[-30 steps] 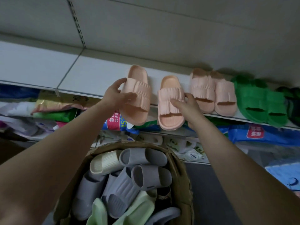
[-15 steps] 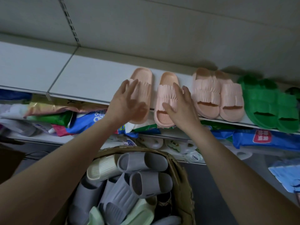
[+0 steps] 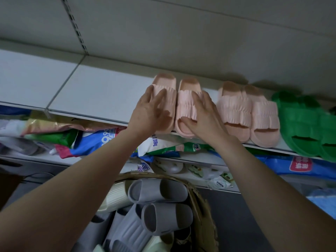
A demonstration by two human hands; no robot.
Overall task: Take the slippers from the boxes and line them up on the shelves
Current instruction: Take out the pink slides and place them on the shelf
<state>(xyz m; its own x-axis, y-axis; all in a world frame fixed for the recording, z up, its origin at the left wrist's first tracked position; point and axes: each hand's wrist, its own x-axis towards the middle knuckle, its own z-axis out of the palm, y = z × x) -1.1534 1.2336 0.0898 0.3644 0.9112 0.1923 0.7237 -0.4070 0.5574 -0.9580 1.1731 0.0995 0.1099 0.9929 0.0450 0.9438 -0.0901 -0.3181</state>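
Two pink slippers lie side by side on the white shelf (image 3: 101, 95), toes pointing toward me. My left hand (image 3: 151, 111) rests flat with straight fingers on the left pink slipper (image 3: 166, 82). My right hand (image 3: 203, 113) lies flat on the right pink slipper (image 3: 187, 104), thumb at its toe opening. A second pink pair (image 3: 249, 113) stands just to the right, then green slippers (image 3: 305, 124). Below, a cardboard box (image 3: 205, 211) holds several grey slippers (image 3: 160, 191) and cream ones (image 3: 114, 199).
The shelf is bare to the left of the pink slippers. The shelf below is crowded with packaged goods (image 3: 87, 140) and a blue bag (image 3: 298, 166). A slotted upright (image 3: 76, 28) runs up the back wall panel.
Both slippers went from held at the shelf's front edge to lying on the shelf, pushed further back. My hands let go of them and now lie flat on top.
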